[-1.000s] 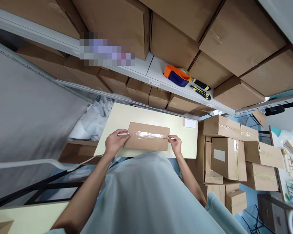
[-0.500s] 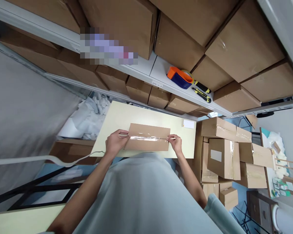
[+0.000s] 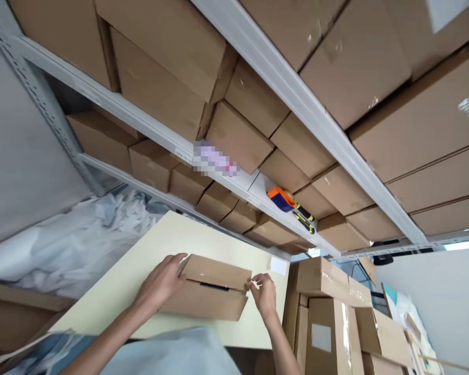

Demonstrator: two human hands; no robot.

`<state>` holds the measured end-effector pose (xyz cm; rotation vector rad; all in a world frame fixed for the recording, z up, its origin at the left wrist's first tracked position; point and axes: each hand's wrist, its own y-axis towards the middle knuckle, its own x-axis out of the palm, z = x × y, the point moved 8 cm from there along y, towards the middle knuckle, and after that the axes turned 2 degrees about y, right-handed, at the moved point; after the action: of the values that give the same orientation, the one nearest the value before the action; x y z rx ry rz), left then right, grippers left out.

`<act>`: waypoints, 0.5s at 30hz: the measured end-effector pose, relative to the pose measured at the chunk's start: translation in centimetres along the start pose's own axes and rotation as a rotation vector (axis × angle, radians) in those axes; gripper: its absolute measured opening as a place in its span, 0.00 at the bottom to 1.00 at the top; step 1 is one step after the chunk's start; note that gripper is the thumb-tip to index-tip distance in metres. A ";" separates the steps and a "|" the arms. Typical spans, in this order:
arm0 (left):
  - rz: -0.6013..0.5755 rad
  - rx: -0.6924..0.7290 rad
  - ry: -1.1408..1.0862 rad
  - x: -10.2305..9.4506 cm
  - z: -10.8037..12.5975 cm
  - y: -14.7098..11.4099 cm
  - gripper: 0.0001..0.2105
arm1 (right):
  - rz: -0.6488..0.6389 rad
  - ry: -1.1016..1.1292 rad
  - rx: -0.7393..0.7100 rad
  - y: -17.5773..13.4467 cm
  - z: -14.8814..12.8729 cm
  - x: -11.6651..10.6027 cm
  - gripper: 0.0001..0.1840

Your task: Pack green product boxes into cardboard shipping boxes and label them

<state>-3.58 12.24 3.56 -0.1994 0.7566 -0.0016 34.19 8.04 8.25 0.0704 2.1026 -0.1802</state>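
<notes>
A long cardboard box (image 3: 203,302) lies on the pale table in front of me. Its top flaps stand slightly apart, and a dark slit shows between them. My left hand (image 3: 162,284) grips the left end, its fingers at the end of the far flap (image 3: 221,271). At the opposite end, my right hand (image 3: 263,294) pinches with thumb and fingers by the right corner of that flap. Whether a strip of tape is caught in that pinch is too small to make out.
A white card or small box (image 3: 278,265) lies at the table's (image 3: 172,234) right. An orange and blue tape dispenser (image 3: 281,199) and yellow-black cutters (image 3: 304,221) rest on the shelf. Stacked cartons (image 3: 328,323) stand right; white wrapping (image 3: 89,239) is heaped left.
My view has tilted upward, so table and hands appear lower. The box's flaps, closed with shiny tape along the seam before, are now parted. Both hands stay at its ends.
</notes>
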 end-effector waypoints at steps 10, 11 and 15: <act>0.190 0.333 -0.378 -6.2 19.5 7.2 0.19 | 0.365 -0.175 -0.489 16.5 -15.4 -17.7 0.21; 0.201 0.366 -0.417 -6.6 21.9 7.6 0.19 | 0.352 -0.218 -0.488 18.3 -16.6 -18.4 0.22; 0.228 0.416 -0.476 -6.6 28.4 7.6 0.18 | 0.178 -0.426 -0.300 24.4 -18.6 -17.6 0.20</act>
<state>10.47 25.28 26.79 0.2785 0.2879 0.1012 30.46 35.41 30.28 0.0355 1.6674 0.2126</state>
